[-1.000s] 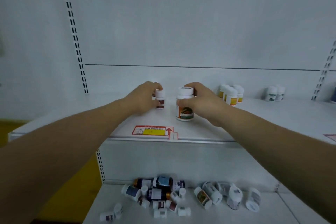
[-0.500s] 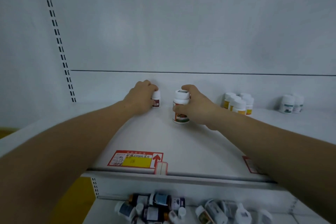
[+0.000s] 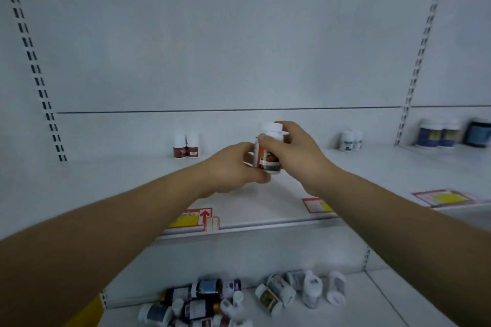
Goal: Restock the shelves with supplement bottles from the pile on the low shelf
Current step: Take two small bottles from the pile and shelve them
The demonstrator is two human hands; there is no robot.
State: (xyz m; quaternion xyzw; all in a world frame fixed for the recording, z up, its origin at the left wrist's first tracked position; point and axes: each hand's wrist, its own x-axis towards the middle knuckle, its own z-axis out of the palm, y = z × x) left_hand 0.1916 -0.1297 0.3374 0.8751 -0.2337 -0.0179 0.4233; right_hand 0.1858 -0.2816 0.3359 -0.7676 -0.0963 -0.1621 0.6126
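A white bottle with an orange and green label is held a little above the middle shelf, slightly tilted. My right hand grips it from the right, fingers over the cap and upper body. My left hand closes on it from the left, thumb under its base. Two small maroon-labelled bottles stand side by side at the back of the shelf, left of my hands. The pile of supplement bottles lies on the low shelf beneath my forearms.
Two small green-labelled bottles stand at the back right of the middle shelf. Larger blue-labelled bottles stand in the bay to the right. Red and yellow price labels lie along the shelf's front edge. Slotted uprights frame the bay.
My left hand has let go of the small maroon-labelled bottle, which now stands beside another at the back, and has moved right onto the orange-labelled bottle. The view has swung right.
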